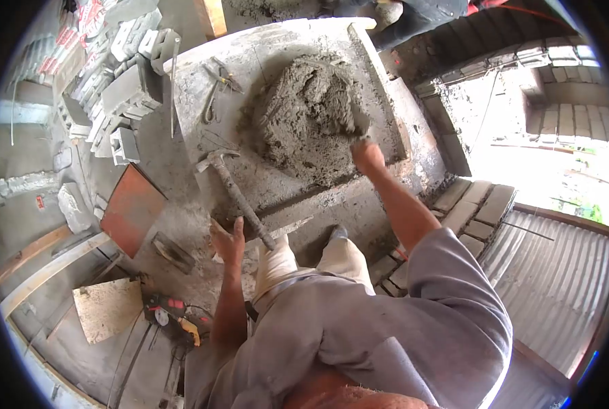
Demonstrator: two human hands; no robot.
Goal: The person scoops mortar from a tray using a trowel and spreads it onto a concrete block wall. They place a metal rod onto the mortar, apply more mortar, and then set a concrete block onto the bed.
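A heap of wet grey mortar [298, 129] lies on a mortar board [236, 48] in front of me. My right hand [368, 158] is closed at the heap's right edge, around the handle of what looks like a trowel [360, 127]; mortar hides most of its blade. My left hand [228, 242] hangs beside my left knee, thumb apart from the fingers, holding nothing. Close to it, a hammer [233, 189] rests on the board's near left corner with its handle pointing toward me. Pliers [228, 80] and another hand tool [211, 102] lie at the board's left.
Concrete blocks [132, 88] are piled at the left. A reddish-brown panel [132, 210], a wooden float [173, 252] and a power tool [171, 315] lie on the floor. Block walling [475, 208] and corrugated sheet [557, 273] are on my right. Another person's leg [420, 20] shows beyond the board.
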